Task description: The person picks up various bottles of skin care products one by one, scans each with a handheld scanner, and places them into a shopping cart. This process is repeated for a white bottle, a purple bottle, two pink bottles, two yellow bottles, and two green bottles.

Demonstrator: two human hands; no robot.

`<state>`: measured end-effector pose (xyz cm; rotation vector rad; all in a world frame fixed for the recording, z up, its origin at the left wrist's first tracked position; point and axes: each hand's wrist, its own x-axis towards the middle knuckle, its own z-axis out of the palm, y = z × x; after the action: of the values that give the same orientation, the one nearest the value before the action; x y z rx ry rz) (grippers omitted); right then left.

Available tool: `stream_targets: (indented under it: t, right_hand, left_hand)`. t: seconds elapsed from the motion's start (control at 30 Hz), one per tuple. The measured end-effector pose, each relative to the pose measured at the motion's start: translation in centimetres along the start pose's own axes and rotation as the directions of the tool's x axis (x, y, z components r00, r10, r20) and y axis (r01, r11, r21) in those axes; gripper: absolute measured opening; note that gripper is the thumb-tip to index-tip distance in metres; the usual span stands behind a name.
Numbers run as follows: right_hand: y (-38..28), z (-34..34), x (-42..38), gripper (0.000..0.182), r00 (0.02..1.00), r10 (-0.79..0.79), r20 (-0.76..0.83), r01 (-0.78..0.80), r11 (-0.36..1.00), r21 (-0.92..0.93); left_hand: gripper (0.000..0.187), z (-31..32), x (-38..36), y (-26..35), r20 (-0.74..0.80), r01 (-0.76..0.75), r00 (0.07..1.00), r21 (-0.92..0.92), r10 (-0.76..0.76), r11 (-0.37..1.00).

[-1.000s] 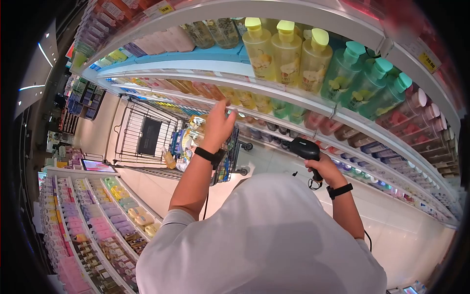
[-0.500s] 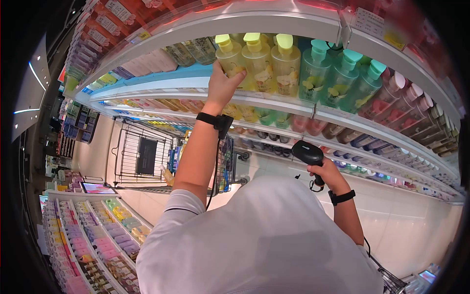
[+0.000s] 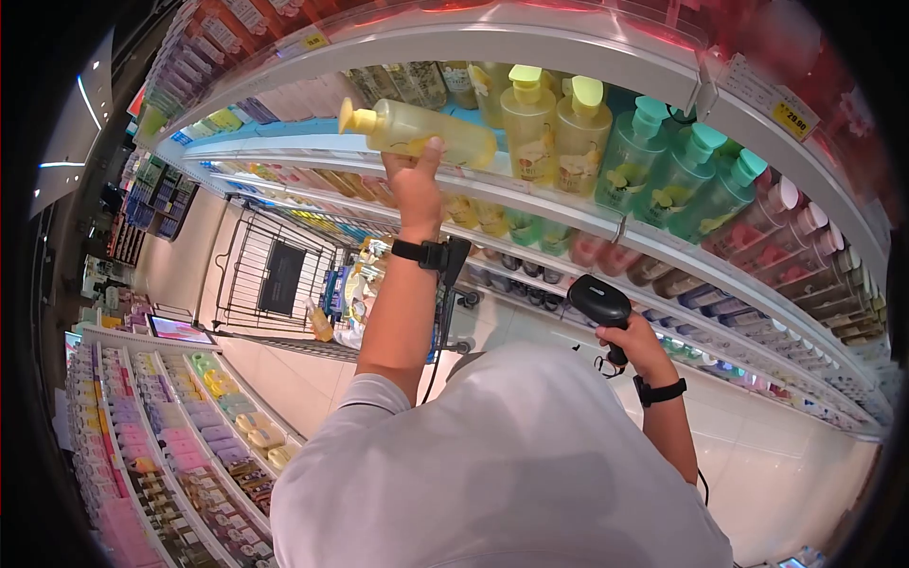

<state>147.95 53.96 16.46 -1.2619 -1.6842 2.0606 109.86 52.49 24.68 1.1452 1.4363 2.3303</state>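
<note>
My left hand (image 3: 415, 189) is closed around a yellow pump bottle (image 3: 431, 133), tipped on its side in front of the shelf with its pump head to the left. To its right, upright yellow pump bottles (image 3: 530, 133) and green pump bottles (image 3: 632, 156) stand in a row on that shelf. Lower on the right, my right hand (image 3: 636, 343) grips a black handheld barcode scanner (image 3: 600, 301) by its handle, the head tilted up to the left. Black straps circle both wrists.
A wire shopping cart (image 3: 248, 312) with goods inside stands at the left by the shelf. Several shelf tiers (image 3: 568, 213) of bottles curve across the view. A display stand (image 3: 161, 350) with rows of small packs is at the lower left. A price tag (image 3: 793, 118) hangs upper right.
My left hand has taken the leftmost yellow pump bottle off the shelf, moved it left and turned it on its side. The scanner stays in my right hand, almost unmoved.
</note>
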Motion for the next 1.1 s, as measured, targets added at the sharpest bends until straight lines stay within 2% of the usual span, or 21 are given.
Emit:
stream_targets:
  t: [0.07, 0.13, 0.2, 0.23, 0.27, 0.33, 0.37, 0.4, 0.5, 0.53, 0.63, 0.73, 0.77, 0.9, 0.97, 1.1]
  right_hand:
    - [-0.1, 0.0, 0.2, 0.028, 0.999, -0.049, 0.011, 0.049, 0.999, 0.022]
    - [-0.5, 0.3, 0.4, 0.027, 0.995, -0.089, 0.035, 0.087, 0.995, 0.038]
    - [-1.4, 0.6, 0.5, 0.027, 0.99, -0.125, 0.064, 0.122, 0.991, 0.055]
    - [-1.9, 0.7, 0.6, 0.027, 0.987, -0.126, 0.104, 0.118, 0.99, 0.076]
    - [-2.4, 0.8, 0.6, 0.028, 0.981, -0.126, 0.144, 0.112, 0.989, 0.098]
    - [-3.7, 1.3, 0.7, 0.029, 0.97, -0.154, 0.186, 0.136, 0.985, 0.104]
    - [-4.3, 1.5, 0.6, 0.031, 0.96, -0.189, 0.207, 0.166, 0.979, 0.12]
    - [-5.1, 1.8, 0.6, 0.031, 0.96, -0.179, 0.218, 0.157, 0.981, 0.116]
    - [-6.4, 2.5, 0.9, 0.035, 0.912, -0.246, 0.327, 0.21, 0.967, 0.144]
    - [-6.7, 2.6, 1.2, 0.035, 0.912, -0.239, 0.335, 0.203, 0.969, 0.139]
    - [-8.0, 3.2, 1.2, 0.038, 0.875, -0.21, 0.436, 0.186, 0.978, 0.097]
    - [-9.4, 4.0, 1.1, 0.041, 0.868, -0.153, 0.473, 0.145, 0.988, 0.053]
    - [-9.9, 4.6, 1.0, 0.046, 0.853, -0.218, 0.475, 0.213, 0.975, 0.065]
    - [-9.7, 5.2, 1.4, 0.045, 0.848, -0.243, 0.471, 0.237, 0.969, 0.075]
    - [-9.4, 5.2, 1.5, 0.042, 0.815, -0.277, 0.508, 0.308, 0.951, 0.024]
    - [-9.6, 5.1, 1.0, 0.039, 0.825, -0.268, 0.497, 0.316, 0.949, -0.013]
  left_hand:
    - [0.04, -1.9, -0.5, 0.8, -0.112, 0.071, 0.985, -0.429, -0.131, 0.901]
    - [0.039, -3.0, -1.3, 3.3, -0.088, 0.056, 0.99, -0.459, -0.109, 0.887]
    - [0.047, -4.4, -2.1, 4.9, -0.083, 0.133, 0.961, -0.698, -0.264, 0.703]
    - [0.049, -5.4, -2.4, 4.9, -0.063, 0.175, 0.941, -0.747, -0.331, 0.641]
    - [0.049, -6.1, -3.1, 4.9, -0.084, 0.163, 0.939, -0.743, -0.332, 0.649]
    - [0.061, -7.2, -4.7, 5.1, 0.066, 0.296, 0.919, -0.767, -0.389, 0.57]
    - [0.07, -7.1, -5.5, 5.4, 0.01, 0.296, 0.903, -0.741, -0.43, 0.603]
    - [0.07, -7.4, -6.0, 5.2, -0.002, 0.291, 0.9, -0.741, -0.435, 0.606]
    - [0.066, -8.0, -7.8, 5.0, 0.125, 0.413, 0.852, -0.759, -0.509, 0.504]
    - [0.066, -8.2, -8.1, 4.9, 0.115, 0.407, 0.851, -0.761, -0.513, 0.506]
    - [0.067, -8.8, -9.2, 3.3, 0.239, 0.51, 0.818, -0.721, -0.523, 0.469]
    - [0.071, -8.1, -10.1, 3.6, 0.247, 0.519, 0.816, -0.712, -0.523, 0.472]
    - [0.074, -7.9, -10.3, 3.6, 0.245, 0.52, 0.816, -0.707, -0.523, 0.479]
    - [0.074, -7.3, -10.5, 3.5, 0.31, 0.559, 0.791, -0.716, -0.527, 0.418]
    - [0.07, -6.7, -10.6, 3.4, 0.308, 0.61, 0.745, -0.673, -0.591, 0.418]
    - [0.069, -5.9, -10.9, 2.7, 0.351, 0.69, 0.67, -0.621, -0.654, 0.373]
